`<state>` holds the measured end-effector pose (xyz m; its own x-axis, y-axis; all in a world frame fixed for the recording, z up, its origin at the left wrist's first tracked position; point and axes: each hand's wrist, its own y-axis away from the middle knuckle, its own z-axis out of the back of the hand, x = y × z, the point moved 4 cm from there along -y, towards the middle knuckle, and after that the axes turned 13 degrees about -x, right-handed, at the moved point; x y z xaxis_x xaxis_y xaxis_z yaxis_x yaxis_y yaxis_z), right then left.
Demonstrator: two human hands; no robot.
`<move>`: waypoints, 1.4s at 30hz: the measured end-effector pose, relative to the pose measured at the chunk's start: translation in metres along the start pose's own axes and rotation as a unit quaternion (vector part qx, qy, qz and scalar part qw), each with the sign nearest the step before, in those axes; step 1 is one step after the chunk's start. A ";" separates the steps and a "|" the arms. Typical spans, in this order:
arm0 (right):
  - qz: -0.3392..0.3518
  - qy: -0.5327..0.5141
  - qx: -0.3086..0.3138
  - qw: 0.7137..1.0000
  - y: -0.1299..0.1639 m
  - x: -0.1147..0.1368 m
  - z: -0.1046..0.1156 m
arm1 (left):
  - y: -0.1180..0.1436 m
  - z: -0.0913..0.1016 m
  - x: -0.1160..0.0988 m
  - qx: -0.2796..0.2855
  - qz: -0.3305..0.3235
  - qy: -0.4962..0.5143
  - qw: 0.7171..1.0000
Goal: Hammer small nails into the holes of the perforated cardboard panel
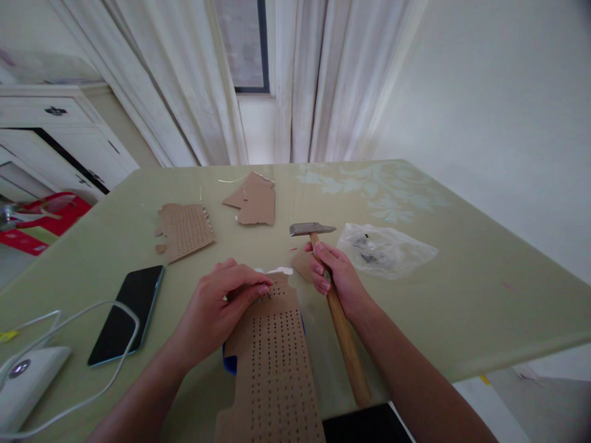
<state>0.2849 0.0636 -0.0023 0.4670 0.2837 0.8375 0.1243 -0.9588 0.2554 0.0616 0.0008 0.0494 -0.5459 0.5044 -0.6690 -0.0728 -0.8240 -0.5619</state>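
A long strip of cardboard (281,363) with rows of small punched holes lies before me, a blue thing (229,362) partly showing under it. Over its far end, my left hand (226,298) is closed, thumb and forefinger pinched together. Whatever sits between those fingertips is too small to make out. My right hand (339,277) grips the wooden handle of a hammer (344,335) close below its metal head. The hammer head is up and to the right of my left fingertips, apart from the cardboard.
A clear plastic bag (385,249) with small dark bits lies at right. Further back are a holed cardboard piece (187,231) and torn cardboard (258,200). A phone (127,314), a white power bank (34,387) and its cable (108,381) occupy the left. A black object (367,424) is at the near edge.
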 end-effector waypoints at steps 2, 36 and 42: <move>-0.001 0.000 -0.001 1.000 0.000 0.000 0.000 | 0.000 0.000 0.000 0.003 -0.003 0.002 1.000; -0.006 0.011 -0.009 1.000 0.000 -0.001 0.000 | 0.001 -0.001 -0.008 0.005 -0.012 0.003 1.000; -0.005 0.015 -0.007 1.000 -0.002 -0.003 0.001 | 0.004 0.001 -0.008 0.000 -0.004 -0.002 1.000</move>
<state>0.2844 0.0646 -0.0054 0.4390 0.2930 0.8494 0.1158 -0.9559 0.2699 0.0645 -0.0063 0.0530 -0.5494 0.5098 -0.6620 -0.0776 -0.8200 -0.5671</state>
